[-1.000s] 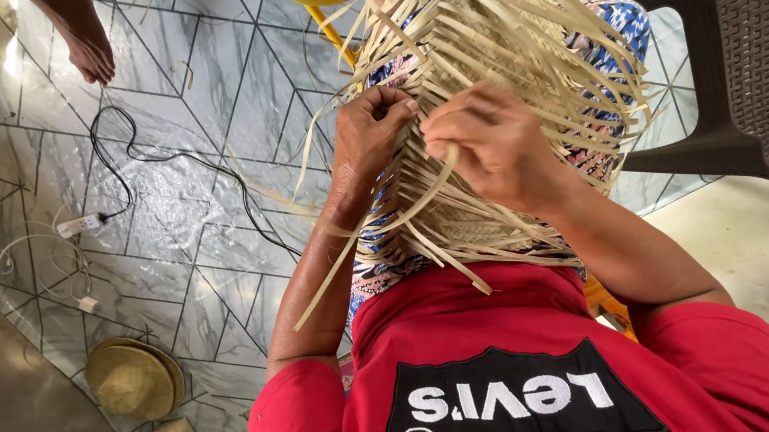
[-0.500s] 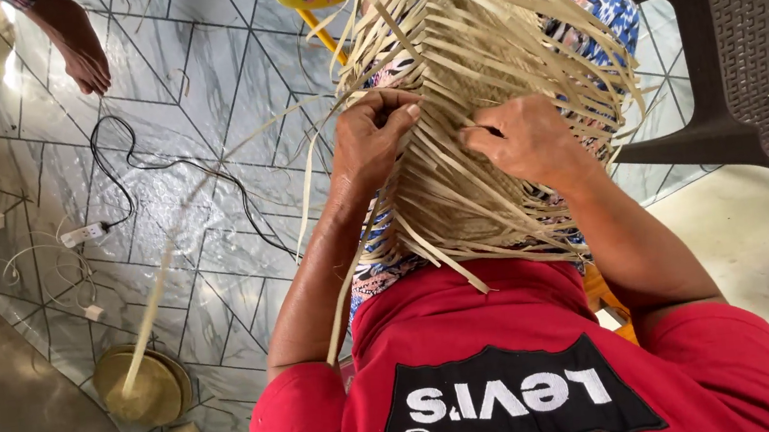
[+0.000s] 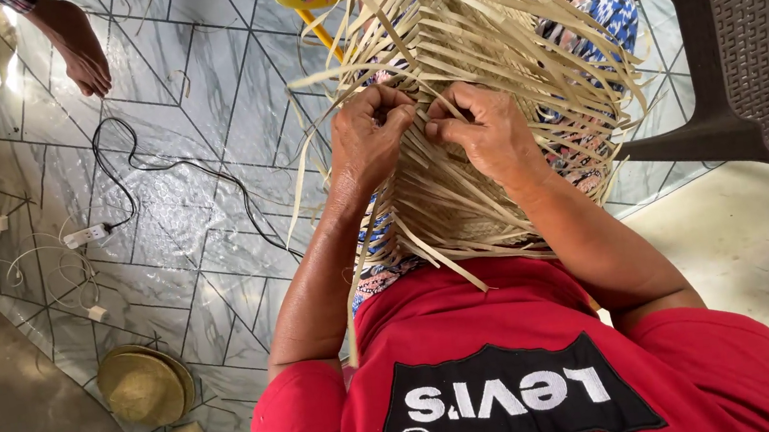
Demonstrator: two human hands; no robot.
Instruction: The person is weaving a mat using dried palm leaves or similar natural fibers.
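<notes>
Both hands have drawn together at the middle of the half-woven straw mat (image 3: 476, 92) lying across the person's lap. The left hand (image 3: 375, 141) and right hand (image 3: 487, 129) now pinch neighbouring loose strips (image 3: 370, 75), fingertips nearly touching, apparently interlacing them.

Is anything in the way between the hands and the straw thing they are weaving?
No. The left hand and the right hand already rest on the woven straw piece, fingers pinching its loose strips. Nothing visible sits between them.
</notes>
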